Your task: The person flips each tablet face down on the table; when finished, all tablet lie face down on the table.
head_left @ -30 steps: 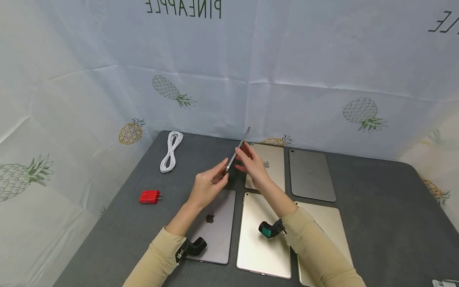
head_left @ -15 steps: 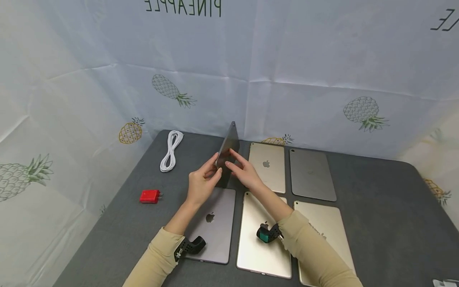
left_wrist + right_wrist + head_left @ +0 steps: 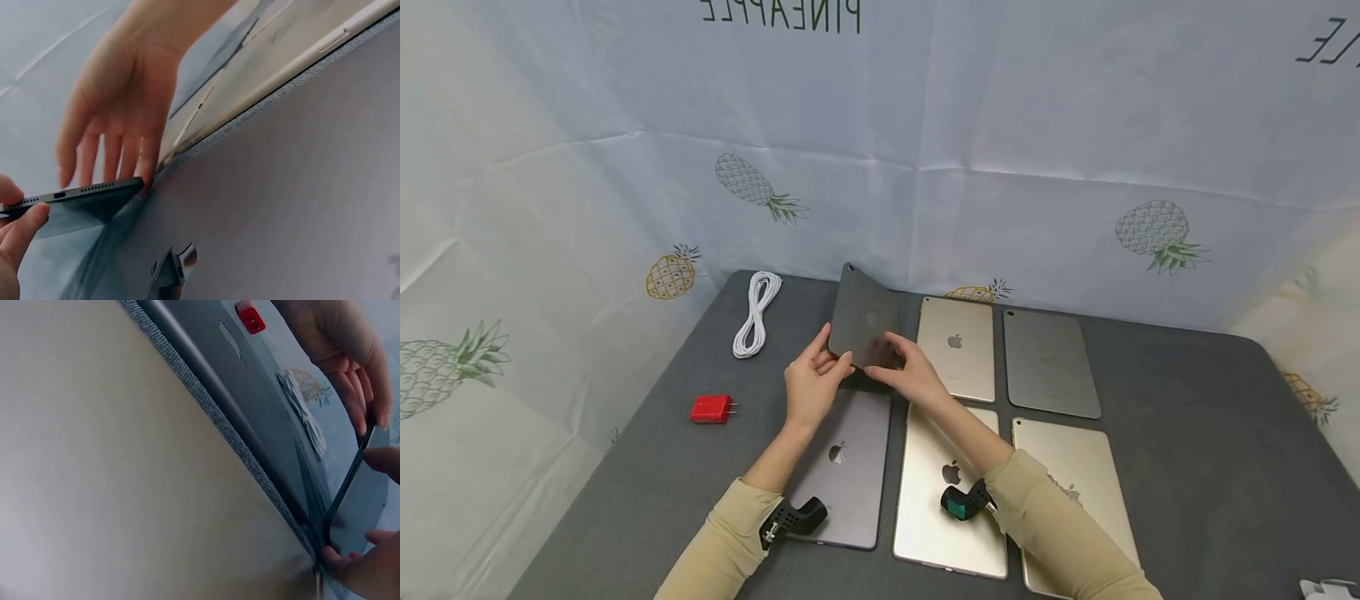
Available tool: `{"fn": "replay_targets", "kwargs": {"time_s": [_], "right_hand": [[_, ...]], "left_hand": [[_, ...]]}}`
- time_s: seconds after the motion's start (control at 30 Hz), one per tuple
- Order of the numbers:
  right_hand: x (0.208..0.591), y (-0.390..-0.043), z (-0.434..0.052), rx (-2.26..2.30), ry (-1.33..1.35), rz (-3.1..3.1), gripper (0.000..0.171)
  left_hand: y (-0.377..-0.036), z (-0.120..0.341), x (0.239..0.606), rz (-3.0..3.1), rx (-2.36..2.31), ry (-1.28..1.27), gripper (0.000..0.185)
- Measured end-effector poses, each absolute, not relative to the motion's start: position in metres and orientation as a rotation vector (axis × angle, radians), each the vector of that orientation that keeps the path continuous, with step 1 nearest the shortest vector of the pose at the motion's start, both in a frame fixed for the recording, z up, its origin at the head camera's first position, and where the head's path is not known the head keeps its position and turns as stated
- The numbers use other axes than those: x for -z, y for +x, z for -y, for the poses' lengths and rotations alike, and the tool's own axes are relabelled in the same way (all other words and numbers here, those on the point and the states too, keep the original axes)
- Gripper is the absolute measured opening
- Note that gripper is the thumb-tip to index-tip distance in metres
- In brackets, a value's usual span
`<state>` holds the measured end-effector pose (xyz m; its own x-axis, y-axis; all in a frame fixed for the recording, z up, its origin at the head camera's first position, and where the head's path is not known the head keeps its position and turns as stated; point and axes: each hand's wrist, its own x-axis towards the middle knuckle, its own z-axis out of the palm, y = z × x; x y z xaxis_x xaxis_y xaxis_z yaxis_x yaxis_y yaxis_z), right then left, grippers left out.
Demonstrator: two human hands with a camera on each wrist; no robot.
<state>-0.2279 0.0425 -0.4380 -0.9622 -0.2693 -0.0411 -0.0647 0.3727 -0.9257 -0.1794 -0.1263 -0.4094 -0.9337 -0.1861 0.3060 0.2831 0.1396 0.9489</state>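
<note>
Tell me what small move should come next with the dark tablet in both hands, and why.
Probably lower the dark tablet flat onto the bare table behind the near grey tablet: both hands, left hand and right hand, hold it tilted above that open spot.

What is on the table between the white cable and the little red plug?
Nothing: the head view shows only bare grey table between the white cable and the red plug.

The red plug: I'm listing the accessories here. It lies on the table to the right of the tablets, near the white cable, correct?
Not quite. The head view shows the red plug to the left of the tablets, beside the dark tablet lying flat. It does lie on the table, near the white cable.
</note>
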Motion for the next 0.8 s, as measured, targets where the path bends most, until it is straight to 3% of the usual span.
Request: {"fn": "replay_targets", "kwargs": {"time_s": [0.3, 0.8], "right_hand": [[0.442, -0.225, -0.046, 1.656, -0.178, -2.4, 0.084], [0.443, -0.225, -0.048, 1.525, -0.197, -2.516, 0.084]], "left_hand": [[-0.198, 0.14, 0.438, 1.961, 2.099, 0.08, 0.062], [-0.203, 0.161, 0.442, 2.215, 2.095, 0.244, 0.072]]}}
